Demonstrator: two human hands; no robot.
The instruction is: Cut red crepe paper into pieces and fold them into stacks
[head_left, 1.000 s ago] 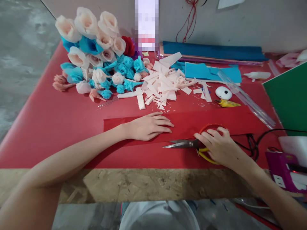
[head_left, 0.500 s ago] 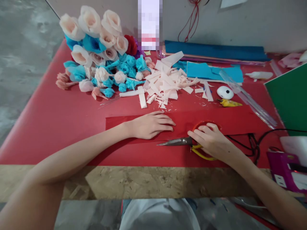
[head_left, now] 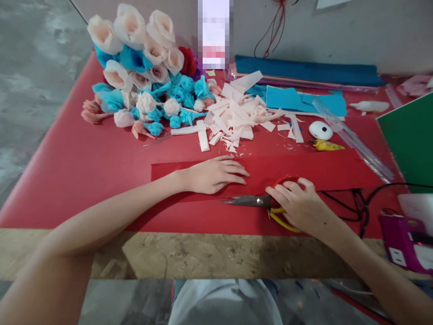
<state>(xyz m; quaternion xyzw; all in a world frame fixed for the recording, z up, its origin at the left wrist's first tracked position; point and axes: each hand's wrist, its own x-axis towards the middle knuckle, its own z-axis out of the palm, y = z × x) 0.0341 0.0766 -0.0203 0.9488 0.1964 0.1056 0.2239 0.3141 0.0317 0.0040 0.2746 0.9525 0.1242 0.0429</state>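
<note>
Red crepe-like sheet lies flat and seemingly uncut under one palm, with scissors in hand beside it

A long, flat red sheet of thin, crepe-like paper lies along the front half of the red-covered table, roughly parallel to the table's near edge and set back from it. The left hand rests palm down on the sheet's left part, fingers extended and a little spread, pressing rather than gripping. The right hand is closed around the handles of a pair of metal-bladed scissors with one red and one yellow loop. The blades appear nearly together, tips towards the table's left edge, along the sheet's near border; whether they touch the paper cannot be told.

As for progress, no cut shows in the visible red paper, so any cutting of this piece seems yet to be done; the part under the left hand is hidden. Earlier-stage pieces and finished ones lie farther back: peach, blue and coral paper flowers crowd the table's far left corner, and a loose heap of pale peach paper offcuts sits near the middle, between the flowers and a flat bright-blue paper piece. Towards the right edge, a rounded white case lies just beyond the sheet.
</note>
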